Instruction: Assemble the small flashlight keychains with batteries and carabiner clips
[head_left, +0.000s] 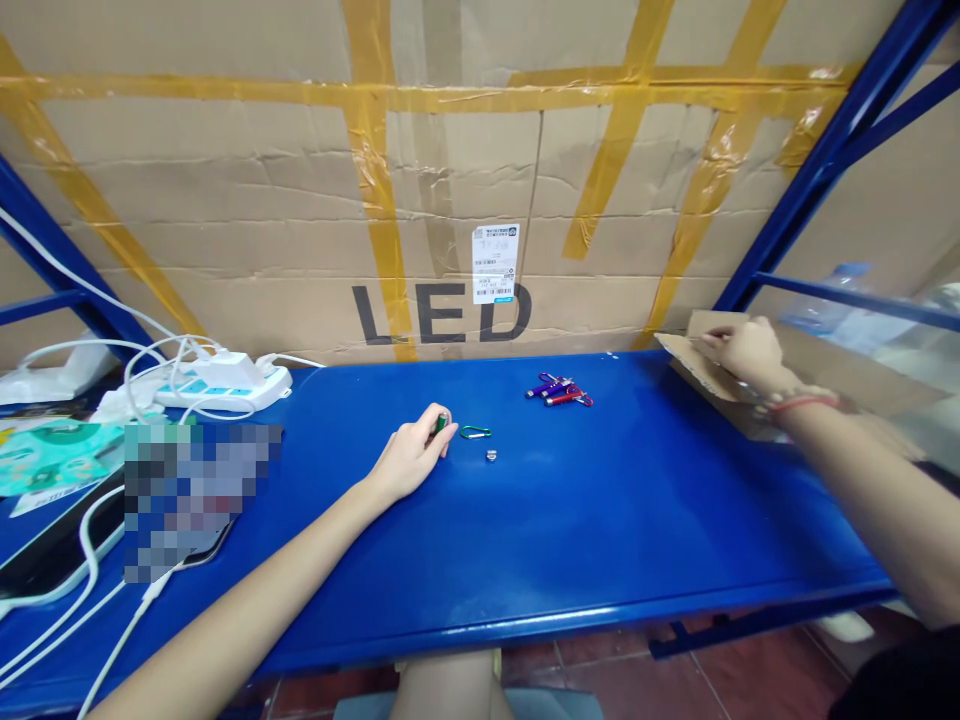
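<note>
My left hand (414, 448) rests on the blue table, its thumb and fingers closed round a small green metal flashlight (441, 424), partly covered by the fingers. Just right of it lie a green carabiner (475, 433) and a tiny silver metal piece (491, 455). Farther right is a small group of purple keychain flashlights (546, 388) and a red keychain flashlight (562, 397), with clips attached. At the far right my right hand (750, 352) is at the opening of a cardboard box (739, 412), fingers bent together; whatever they grip is hidden.
A white power strip (259, 390), cables, a phone (206, 545) and packaging (52, 455) crowd the left side. A large taped carton (292, 220) stands behind the table (525, 540). Blue metal posts (817, 180) rise at both sides; a plastic bottle (832, 295) is beyond the right one.
</note>
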